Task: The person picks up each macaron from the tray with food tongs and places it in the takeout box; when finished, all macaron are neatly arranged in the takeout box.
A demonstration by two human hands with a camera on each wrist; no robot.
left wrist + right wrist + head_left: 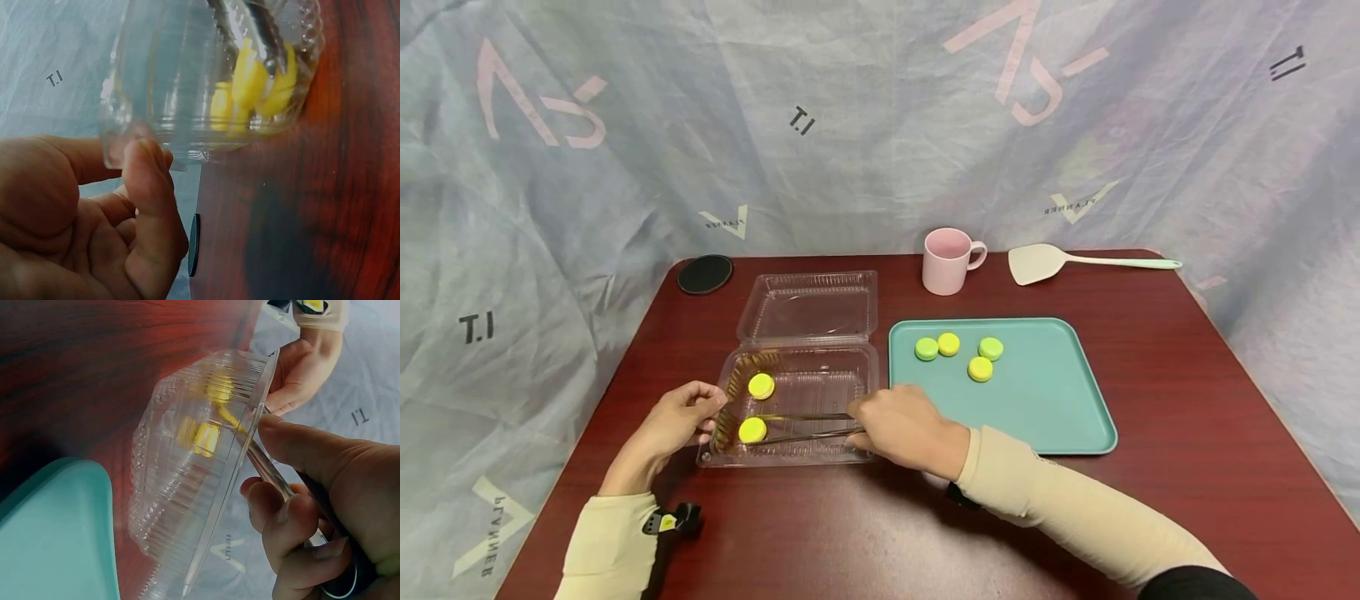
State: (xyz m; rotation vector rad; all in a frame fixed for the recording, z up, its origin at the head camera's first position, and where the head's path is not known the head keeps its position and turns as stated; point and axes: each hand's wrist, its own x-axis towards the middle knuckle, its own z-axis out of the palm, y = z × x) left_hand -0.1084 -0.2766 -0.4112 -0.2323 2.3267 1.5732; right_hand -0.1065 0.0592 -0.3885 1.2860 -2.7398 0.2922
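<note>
A clear plastic clamshell container [820, 400] lies with its lid [820, 308] folded back. My left hand [681, 421] pinches its left rim between thumb and fingers, seen close in the left wrist view. My right hand [906, 427] grips metal tongs [808, 434] with dark handles [325, 506], reaching over the right wall. The tong tips sit at the nearer yellow macaron [752, 430], inside by the left wall. Just behind it lies another yellow macaron [762, 386]. In the left wrist view the serrated tong end [265, 37] overlaps the yellow macarons.
Right of the container, a teal tray [1037, 408] bears two green macarons [927, 348] and two yellow ones [980, 369]. At the back stand a pink mug [944, 265], a white spatula [1037, 263] and a black round disc [705, 274]. A fabric backdrop hangs behind the table.
</note>
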